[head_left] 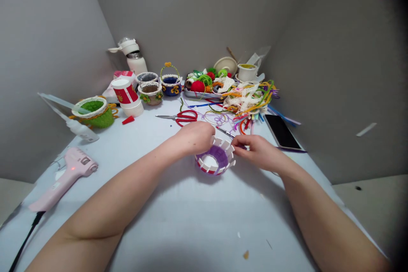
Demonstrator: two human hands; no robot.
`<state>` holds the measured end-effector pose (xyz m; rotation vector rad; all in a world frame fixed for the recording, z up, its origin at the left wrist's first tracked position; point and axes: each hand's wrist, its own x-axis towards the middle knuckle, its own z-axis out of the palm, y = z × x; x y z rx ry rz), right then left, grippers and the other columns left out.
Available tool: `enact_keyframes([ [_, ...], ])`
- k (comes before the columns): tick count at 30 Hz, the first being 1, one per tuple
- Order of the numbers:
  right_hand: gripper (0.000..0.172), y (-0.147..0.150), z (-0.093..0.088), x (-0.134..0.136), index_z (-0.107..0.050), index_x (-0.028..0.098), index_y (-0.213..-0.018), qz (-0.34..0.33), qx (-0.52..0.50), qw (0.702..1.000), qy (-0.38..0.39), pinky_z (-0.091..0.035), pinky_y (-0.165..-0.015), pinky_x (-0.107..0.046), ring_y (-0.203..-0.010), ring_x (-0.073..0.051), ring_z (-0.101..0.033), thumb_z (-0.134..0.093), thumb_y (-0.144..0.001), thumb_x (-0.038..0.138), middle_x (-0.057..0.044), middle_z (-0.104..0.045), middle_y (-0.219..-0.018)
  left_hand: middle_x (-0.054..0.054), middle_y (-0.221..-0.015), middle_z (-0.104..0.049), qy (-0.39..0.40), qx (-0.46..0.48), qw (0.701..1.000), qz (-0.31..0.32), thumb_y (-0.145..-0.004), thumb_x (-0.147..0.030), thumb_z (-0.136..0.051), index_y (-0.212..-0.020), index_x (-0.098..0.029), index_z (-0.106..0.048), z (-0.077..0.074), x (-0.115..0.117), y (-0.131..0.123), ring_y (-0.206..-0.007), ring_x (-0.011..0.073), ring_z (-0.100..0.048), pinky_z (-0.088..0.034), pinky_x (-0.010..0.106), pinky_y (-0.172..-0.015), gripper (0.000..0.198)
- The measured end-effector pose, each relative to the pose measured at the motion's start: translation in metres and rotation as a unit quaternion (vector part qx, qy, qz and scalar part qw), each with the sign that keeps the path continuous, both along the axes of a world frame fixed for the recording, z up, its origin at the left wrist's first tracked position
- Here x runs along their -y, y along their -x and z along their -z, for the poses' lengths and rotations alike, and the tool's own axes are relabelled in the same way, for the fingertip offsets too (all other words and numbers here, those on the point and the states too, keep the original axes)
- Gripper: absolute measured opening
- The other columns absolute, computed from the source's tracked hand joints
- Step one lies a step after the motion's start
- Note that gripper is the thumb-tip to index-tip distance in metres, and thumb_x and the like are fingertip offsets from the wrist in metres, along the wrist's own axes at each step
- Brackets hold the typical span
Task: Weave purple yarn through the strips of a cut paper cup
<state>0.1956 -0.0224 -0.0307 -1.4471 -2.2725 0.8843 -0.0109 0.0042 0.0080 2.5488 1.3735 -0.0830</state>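
Note:
A paper cup [210, 173] stands on the table, its wall cut into upright white strips. Purple yarn [223, 155] is woven between the strips, and a red band shows low on the outside. My left hand [198, 137] is closed on the cup's far left rim, its fingertips partly hidden behind the strips. At the cup's right side, my right hand [255, 151] has thumb and fingers pinched together, with a bit of purple yarn showing at them. Just beyond the cup lie a pen-like tool [225, 131] and red-handled scissors [183, 117].
A pink glue gun [68, 176] lies at left near a white squeeze bottle [81, 129] and a green woven basket [101, 119]. Stacked paper cups [129, 97], small baskets [171, 87] and a yarn tray [204, 93] stand behind. A phone [283, 131] rests at right.

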Motion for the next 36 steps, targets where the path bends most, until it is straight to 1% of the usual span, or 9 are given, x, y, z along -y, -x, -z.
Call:
enact_keyframes([
  [3, 0.015, 0.008, 0.017, -0.004, -0.061, 0.017, -0.071, -0.024, 0.010, 1.000, 0.003, -0.036, -0.055, -0.022, -0.063, -0.014, -0.051, -0.049, -0.078, 0.021, 0.000, -0.060, -0.066, 0.007, -0.078, -0.067, 0.011, -0.015, 1.000, 0.010, -0.073, -0.020, -0.044, -0.077, -0.020, -0.066, -0.003, 0.001, 0.003, -0.069, 0.0187, -0.057, -0.038, 0.027, -0.057, 0.023],
  [5, 0.015, 0.013, 0.024, -0.005, -0.061, 0.017, -0.072, -0.027, -0.005, 1.000, -0.005, -0.036, -0.056, -0.022, -0.064, -0.014, -0.051, -0.049, -0.080, 0.022, 0.000, -0.061, -0.067, 0.007, -0.082, -0.068, 0.011, -0.004, 1.000, 0.019, -0.073, -0.023, -0.046, -0.082, -0.020, -0.066, -0.003, 0.002, 0.003, -0.072, 0.0186, -0.058, -0.039, 0.027, -0.059, 0.022],
  [9, 0.021, 0.019, 0.030, -0.004, -0.061, 0.016, -0.076, -0.011, -0.040, 0.999, -0.025, -0.036, -0.057, -0.022, -0.067, -0.014, -0.052, -0.048, -0.085, 0.030, 0.000, -0.060, -0.069, 0.006, -0.088, -0.068, 0.008, 0.036, 0.999, 0.032, -0.072, -0.028, -0.051, -0.089, -0.021, -0.066, 0.000, 0.001, 0.001, -0.076, 0.0179, -0.059, -0.038, 0.025, -0.059, 0.023],
  [12, 0.022, 0.022, 0.030, -0.004, -0.061, 0.016, -0.076, -0.009, -0.048, 0.998, -0.030, -0.036, -0.058, -0.022, -0.067, -0.014, -0.052, -0.048, -0.086, 0.032, 0.000, -0.061, -0.070, 0.006, -0.080, -0.068, 0.006, 0.038, 0.999, 0.035, -0.073, -0.028, -0.050, -0.080, -0.020, -0.067, 0.006, -0.001, -0.003, -0.070, 0.0173, -0.058, -0.037, 0.025, -0.055, 0.020],
  [17, 0.021, 0.014, 0.021, -0.007, -0.063, 0.017, -0.079, -0.006, -0.037, 0.999, -0.028, -0.039, -0.060, -0.023, -0.068, -0.014, -0.054, -0.049, -0.086, 0.030, -0.001, -0.063, -0.072, 0.006, -0.071, -0.066, -0.015, 0.043, 0.998, 0.035, -0.072, -0.024, -0.048, -0.073, -0.019, -0.067, 0.011, -0.004, -0.004, -0.064, 0.0174, -0.057, -0.034, 0.026, -0.052, 0.019],
  [20, 0.021, 0.002, 0.010, -0.009, -0.065, 0.018, -0.082, 0.010, -0.037, 0.999, -0.030, -0.040, -0.064, -0.024, -0.071, -0.015, -0.055, -0.050, -0.086, 0.033, -0.001, -0.065, -0.077, 0.007, -0.070, -0.066, -0.025, 0.047, 0.998, 0.028, -0.073, -0.024, -0.048, -0.074, -0.019, -0.067, 0.013, -0.005, -0.002, -0.066, 0.0179, -0.058, -0.036, 0.026, -0.054, 0.020],
  [25, 0.024, -0.011, -0.006, -0.006, -0.063, 0.017, -0.078, 0.038, -0.042, 0.998, -0.026, -0.039, -0.061, -0.023, -0.068, -0.014, -0.051, -0.055, -0.084, 0.038, -0.001, -0.062, -0.072, 0.008, -0.073, -0.067, -0.029, 0.033, 0.999, 0.023, -0.075, -0.024, -0.047, -0.076, -0.018, -0.068, 0.013, -0.006, -0.003, -0.069, 0.0193, -0.060, -0.039, 0.027, -0.058, 0.022],
  [30, 0.028, -0.006, -0.015, 0.004, -0.062, 0.016, -0.074, 0.070, -0.077, 0.993, -0.051, -0.039, -0.059, -0.024, -0.065, -0.014, -0.051, -0.056, -0.083, 0.042, -0.002, -0.060, -0.068, 0.010, -0.077, -0.068, -0.018, 0.023, 1.000, 0.012, -0.077, -0.026, -0.046, -0.079, -0.018, -0.068, 0.012, -0.006, -0.004, -0.073, 0.0210, -0.061, -0.042, 0.028, -0.060, 0.024],
  [36, 0.024, 0.005, -0.017, 0.014, -0.064, 0.017, -0.076, 0.084, -0.106, 0.987, -0.086, -0.041, -0.061, -0.024, -0.067, -0.014, -0.054, -0.057, -0.084, 0.039, -0.001, -0.063, -0.071, 0.010, -0.081, -0.069, -0.024, 0.022, 0.999, 0.010, -0.077, -0.027, -0.047, -0.083, -0.017, -0.068, 0.013, -0.003, -0.005, -0.077, 0.0214, -0.062, -0.042, 0.027, -0.060, 0.024],
])
